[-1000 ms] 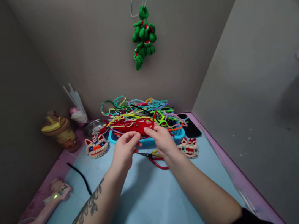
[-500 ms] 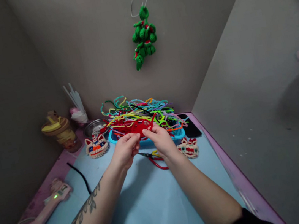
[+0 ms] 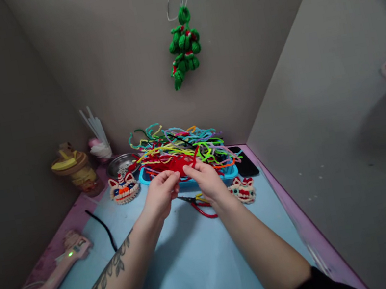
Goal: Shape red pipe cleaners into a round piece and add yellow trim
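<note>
— Left hand [image 3: 160, 195], right hand [image 3: 207, 182]: both pinched onto the red pipe cleaner piece [image 3: 177, 163], thumbs and forefingers closed, the other fingers curled. See where it sits?

— Held up between the fingertips, just over the near edge of the blue tray [image 3: 230, 173], right against the heap of loose pipe cleaners [image 3: 177, 140].

— That's my worry. So close to the heap, a stray end could snag, I'd say, and drag a tangle out over the rim.

— And the scissors [image 3: 192, 199] lie on the mat [image 3: 184, 265] just under the hands. Lower a hand without looking and it may land on the blades.

— It's only a fingertip grip, too. One slip and the red piece could drop among the other reds in the tray, hard to pick out.

— The glue gun [image 3: 64, 259] at left shows a green light, but it's well apart from both hands.
</note>
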Action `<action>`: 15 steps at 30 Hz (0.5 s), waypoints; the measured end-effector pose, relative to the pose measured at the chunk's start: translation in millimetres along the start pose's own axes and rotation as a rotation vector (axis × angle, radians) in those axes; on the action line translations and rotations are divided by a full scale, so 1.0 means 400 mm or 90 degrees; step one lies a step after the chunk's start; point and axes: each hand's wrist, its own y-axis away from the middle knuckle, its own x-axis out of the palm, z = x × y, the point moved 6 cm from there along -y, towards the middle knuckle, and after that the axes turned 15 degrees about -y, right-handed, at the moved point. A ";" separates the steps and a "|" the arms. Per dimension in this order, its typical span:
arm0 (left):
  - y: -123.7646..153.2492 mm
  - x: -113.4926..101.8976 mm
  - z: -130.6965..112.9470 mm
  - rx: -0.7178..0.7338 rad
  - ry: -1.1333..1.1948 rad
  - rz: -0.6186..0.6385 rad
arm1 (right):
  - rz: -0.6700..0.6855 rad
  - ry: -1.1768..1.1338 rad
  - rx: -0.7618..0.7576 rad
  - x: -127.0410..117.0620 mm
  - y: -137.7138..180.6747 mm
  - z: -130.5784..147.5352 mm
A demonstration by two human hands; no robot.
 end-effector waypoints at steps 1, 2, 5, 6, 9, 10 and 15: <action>-0.001 -0.002 -0.001 0.003 0.002 -0.004 | 0.010 0.000 0.005 -0.001 -0.003 -0.001; -0.001 -0.004 -0.003 0.006 0.004 -0.009 | 0.021 0.000 0.009 -0.003 -0.006 0.000; -0.005 -0.010 -0.003 0.006 0.017 -0.017 | 0.061 0.026 0.019 -0.005 -0.010 0.006; -0.006 -0.012 -0.002 0.002 0.020 -0.021 | 0.073 0.042 0.018 -0.005 -0.010 0.009; -0.008 -0.015 0.001 -0.005 0.018 -0.033 | 0.073 0.091 -0.008 -0.009 -0.007 0.019; -0.009 -0.016 0.003 -0.008 0.015 -0.037 | 0.067 0.105 -0.019 -0.011 -0.006 0.021; -0.011 -0.023 0.016 -0.057 0.034 -0.058 | 0.056 0.147 -0.053 -0.003 -0.002 0.013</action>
